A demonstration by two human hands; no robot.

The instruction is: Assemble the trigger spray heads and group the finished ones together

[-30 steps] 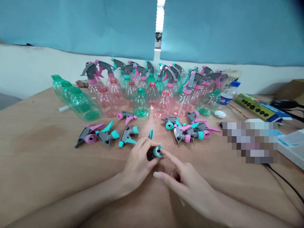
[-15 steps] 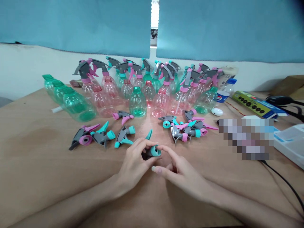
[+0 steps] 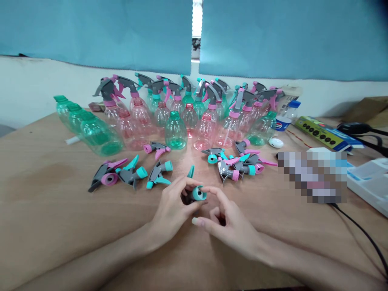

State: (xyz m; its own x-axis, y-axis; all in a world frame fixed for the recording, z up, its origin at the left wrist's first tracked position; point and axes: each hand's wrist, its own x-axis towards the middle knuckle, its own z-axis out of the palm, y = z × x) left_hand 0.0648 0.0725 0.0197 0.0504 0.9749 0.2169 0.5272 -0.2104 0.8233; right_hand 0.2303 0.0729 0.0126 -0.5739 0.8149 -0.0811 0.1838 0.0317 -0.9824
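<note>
My left hand point(image 3: 176, 202) is closed around a grey trigger spray head point(image 3: 188, 197), with its turquoise collar facing right and its turquoise trigger sticking up past the fingers. Part of the grey body is hidden by that hand. My right hand point(image 3: 232, 220) has its index fingertip at the collar's upper rim; its thumb is held apart below, and the other fingers are curled. Loose spray heads in grey with pink or turquoise lie left point(image 3: 130, 176) and right point(image 3: 228, 169) of my hands. Behind them stand open bottles, among them a green bottle point(image 3: 176, 131) and a pink bottle point(image 3: 203, 133).
Bottles with spray heads fitted point(image 3: 174, 91) crowd the back by the wall. Green bottles point(image 3: 97, 133) line up at left. On the right are a Pepsi bottle point(image 3: 282, 123), a white oval case point(image 3: 276, 143), a yellow-blue box point(image 3: 324, 133) and a black cable point(image 3: 360, 230).
The spray head in my left hand has turned slightly, so its collar opening faces me more. My right thumb has moved slightly down and left, while the index finger remains at the collar.
</note>
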